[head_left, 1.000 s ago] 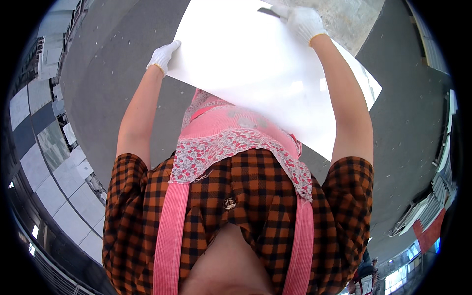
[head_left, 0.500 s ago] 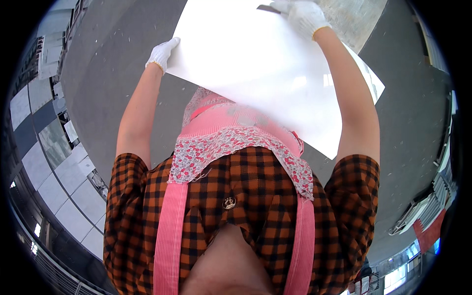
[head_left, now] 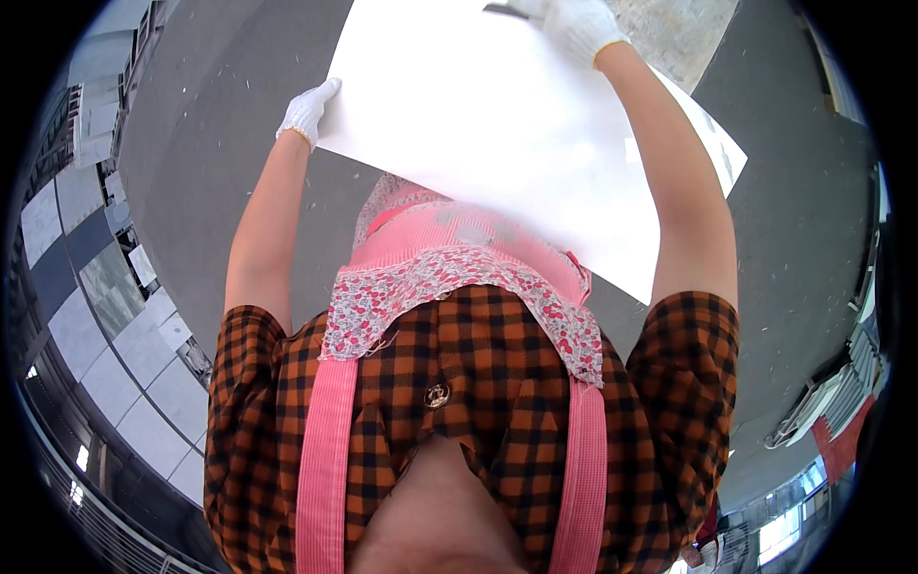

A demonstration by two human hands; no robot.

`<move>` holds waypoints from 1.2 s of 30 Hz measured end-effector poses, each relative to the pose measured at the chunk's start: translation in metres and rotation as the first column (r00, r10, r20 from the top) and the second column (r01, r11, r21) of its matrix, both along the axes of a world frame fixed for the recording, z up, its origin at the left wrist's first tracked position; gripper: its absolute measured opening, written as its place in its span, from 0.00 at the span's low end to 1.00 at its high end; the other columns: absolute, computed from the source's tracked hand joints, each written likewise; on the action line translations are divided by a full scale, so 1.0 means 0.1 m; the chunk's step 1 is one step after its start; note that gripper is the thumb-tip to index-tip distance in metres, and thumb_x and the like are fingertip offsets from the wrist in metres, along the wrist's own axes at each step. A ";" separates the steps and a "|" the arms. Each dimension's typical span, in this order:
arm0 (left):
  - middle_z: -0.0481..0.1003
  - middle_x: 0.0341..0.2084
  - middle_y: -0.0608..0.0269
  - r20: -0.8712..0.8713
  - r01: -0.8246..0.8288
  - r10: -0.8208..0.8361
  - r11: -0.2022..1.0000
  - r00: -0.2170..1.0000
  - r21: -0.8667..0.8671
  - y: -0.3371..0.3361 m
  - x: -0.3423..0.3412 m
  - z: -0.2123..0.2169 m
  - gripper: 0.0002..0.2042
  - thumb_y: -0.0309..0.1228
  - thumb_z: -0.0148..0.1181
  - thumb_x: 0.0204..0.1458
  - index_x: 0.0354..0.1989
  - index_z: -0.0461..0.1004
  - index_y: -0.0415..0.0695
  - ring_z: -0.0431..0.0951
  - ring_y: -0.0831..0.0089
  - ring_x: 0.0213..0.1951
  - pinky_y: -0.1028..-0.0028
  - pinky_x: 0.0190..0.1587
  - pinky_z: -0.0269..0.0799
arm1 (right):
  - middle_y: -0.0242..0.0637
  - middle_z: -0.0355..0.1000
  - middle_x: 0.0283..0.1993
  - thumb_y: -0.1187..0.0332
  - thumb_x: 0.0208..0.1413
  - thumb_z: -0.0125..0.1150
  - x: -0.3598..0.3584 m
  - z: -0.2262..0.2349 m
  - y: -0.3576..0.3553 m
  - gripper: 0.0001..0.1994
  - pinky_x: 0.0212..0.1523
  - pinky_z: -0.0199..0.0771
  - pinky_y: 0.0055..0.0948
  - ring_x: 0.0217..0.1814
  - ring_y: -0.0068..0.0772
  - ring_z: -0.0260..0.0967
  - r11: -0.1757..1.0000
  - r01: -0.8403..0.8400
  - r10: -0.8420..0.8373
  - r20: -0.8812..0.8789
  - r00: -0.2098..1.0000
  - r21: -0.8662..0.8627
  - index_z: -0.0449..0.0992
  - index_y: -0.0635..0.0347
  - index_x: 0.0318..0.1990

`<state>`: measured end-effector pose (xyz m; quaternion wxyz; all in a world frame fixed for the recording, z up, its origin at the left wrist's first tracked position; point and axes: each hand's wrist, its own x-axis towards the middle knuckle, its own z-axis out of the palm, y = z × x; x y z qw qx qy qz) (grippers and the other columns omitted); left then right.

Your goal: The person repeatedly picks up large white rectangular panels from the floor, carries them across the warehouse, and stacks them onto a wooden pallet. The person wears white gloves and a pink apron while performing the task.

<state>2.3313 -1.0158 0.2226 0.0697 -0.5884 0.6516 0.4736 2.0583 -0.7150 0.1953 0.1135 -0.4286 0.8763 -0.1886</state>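
A large glossy white sheet (head_left: 478,115) lies tilted in front of me, its near corner by my pink apron. At its left edge my left hand (head_left: 308,107), in a white knit glove, is closed on the rim, thumb on top. My right hand (head_left: 579,27), gloved alike, is over the far part of the sheet. A thin dark blade-like tool (head_left: 505,11) sticks out to the left of its fingers; the hand appears closed on it, though the fingers are partly blurred and cut off by the upper edge.
A greyish slab surface (head_left: 679,38) shows beyond the sheet at the far right. Grey floor (head_left: 220,124) with small white flecks surrounds me. Pale stone-like panels (head_left: 124,344) stand along the left. Stacked sheets (head_left: 827,411) and a red piece (head_left: 846,440) are at the right.
My right hand and the dark tool have shifted slightly left and toward the top of the view. My left hand keeps its grip on the sheet's edge.
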 end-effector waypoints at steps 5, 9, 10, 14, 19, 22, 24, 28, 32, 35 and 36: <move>0.72 0.46 0.51 -0.029 -0.057 0.058 0.998 0.998 0.027 0.01 0.18 0.04 0.29 0.44 0.63 0.45 0.49 0.70 0.32 0.72 0.63 0.47 0.68 0.52 0.64 | 0.52 0.73 0.38 0.58 0.54 0.50 0.44 0.80 -0.13 0.16 0.41 0.69 0.39 0.39 0.50 0.70 0.995 0.089 -0.096 0.139 0.986 0.051 0.76 0.63 0.39; 0.70 0.48 0.49 -0.053 0.041 -0.041 0.999 0.998 0.007 0.11 0.03 0.17 0.30 0.45 0.63 0.44 0.49 0.70 0.31 0.70 0.62 0.49 0.67 0.53 0.63 | 0.44 0.74 0.33 0.64 0.54 0.50 0.42 0.37 -0.06 0.13 0.31 0.70 0.35 0.30 0.39 0.70 0.975 0.200 -0.175 0.224 0.959 -0.094 0.72 0.53 0.46; 0.69 0.49 0.49 -0.070 0.022 -0.020 0.999 0.997 0.025 0.13 0.02 0.16 0.31 0.46 0.63 0.44 0.49 0.70 0.31 0.68 0.62 0.50 0.66 0.53 0.62 | 0.41 0.74 0.30 0.69 0.55 0.46 0.46 0.38 -0.06 0.16 0.25 0.71 0.34 0.27 0.37 0.72 0.996 0.092 -0.092 0.101 0.991 0.007 0.68 0.40 0.51; 0.74 0.42 0.52 -0.042 0.060 -0.060 0.998 0.997 0.000 0.04 0.02 0.04 0.28 0.45 0.61 0.45 0.48 0.71 0.33 0.75 0.64 0.41 0.67 0.46 0.69 | 0.43 0.66 0.20 0.71 0.55 0.42 1.32 0.29 -0.13 0.28 0.28 0.73 0.39 0.22 0.41 0.69 0.838 -0.543 0.544 -0.177 0.820 0.059 0.57 0.24 0.61; 0.74 0.41 0.49 -0.093 0.075 -0.064 0.991 0.994 0.110 -0.05 0.05 -0.16 0.26 0.41 0.62 0.46 0.47 0.69 0.30 0.76 0.64 0.41 0.68 0.46 0.71 | 0.40 0.74 0.44 0.66 0.56 0.44 1.36 0.15 0.43 0.21 0.44 0.72 0.31 0.40 0.36 0.73 0.909 0.188 -0.100 0.242 0.965 -0.372 0.65 0.38 0.58; 0.74 0.41 0.50 -0.153 0.123 -0.102 0.983 0.983 0.134 -0.10 0.07 -0.20 0.24 0.40 0.61 0.48 0.47 0.70 0.31 0.76 0.64 0.41 0.67 0.45 0.72 | 0.38 0.75 0.42 0.62 0.55 0.50 1.22 0.13 0.90 0.18 0.40 0.71 0.27 0.38 0.32 0.72 0.724 0.627 -0.514 0.380 0.769 -0.289 0.71 0.48 0.54; 0.74 0.41 0.51 -0.204 0.154 -0.125 0.979 0.971 0.134 -0.02 -0.15 -0.20 0.24 0.39 0.60 0.48 0.47 0.70 0.32 0.76 0.64 0.41 0.67 0.45 0.72 | 0.37 0.76 0.36 0.62 0.53 0.53 1.03 0.13 1.17 0.18 0.34 0.70 0.23 0.31 0.27 0.71 0.626 0.715 -0.609 0.377 0.698 -0.313 0.74 0.54 0.51; 0.74 0.41 0.51 -0.255 0.206 -0.163 0.966 0.953 0.156 0.07 -0.32 -0.20 0.22 0.38 0.58 0.50 0.48 0.70 0.33 0.76 0.64 0.41 0.67 0.46 0.71 | 0.30 0.71 0.25 0.64 0.53 0.53 1.27 0.30 1.41 0.19 0.26 0.64 0.20 0.23 0.18 0.61 0.428 0.854 -0.649 0.558 0.518 -0.296 0.72 0.59 0.53; 0.73 0.44 0.52 -0.296 0.248 -0.187 0.951 0.937 0.185 0.20 -0.53 -0.13 0.21 0.38 0.55 0.52 0.49 0.69 0.33 0.74 0.65 0.44 0.67 0.48 0.69 | 0.27 0.66 0.22 0.67 0.53 0.54 1.36 0.42 1.75 0.20 0.25 0.61 0.19 0.22 0.16 0.56 0.289 0.892 -0.668 0.594 0.448 -0.348 0.71 0.59 0.54; 0.72 0.46 0.52 -0.320 0.267 -0.188 0.937 0.929 0.223 0.26 -0.63 -0.16 0.22 0.39 0.53 0.54 0.51 0.67 0.34 0.73 0.65 0.46 0.66 0.49 0.69 | 0.29 0.68 0.22 0.64 0.52 0.54 1.37 0.37 2.05 0.20 0.26 0.63 0.21 0.22 0.19 0.59 0.240 0.883 -0.694 0.565 0.447 -0.404 0.72 0.58 0.53; 0.71 0.47 0.53 -0.327 0.268 -0.184 0.934 0.927 0.236 0.30 -0.66 -0.15 0.22 0.39 0.53 0.54 0.51 0.66 0.35 0.73 0.65 0.47 0.66 0.49 0.69 | 0.30 0.70 0.23 0.62 0.52 0.53 1.38 0.34 2.13 0.20 0.27 0.65 0.23 0.22 0.20 0.61 0.230 0.875 -0.700 0.551 0.453 -0.427 0.72 0.57 0.53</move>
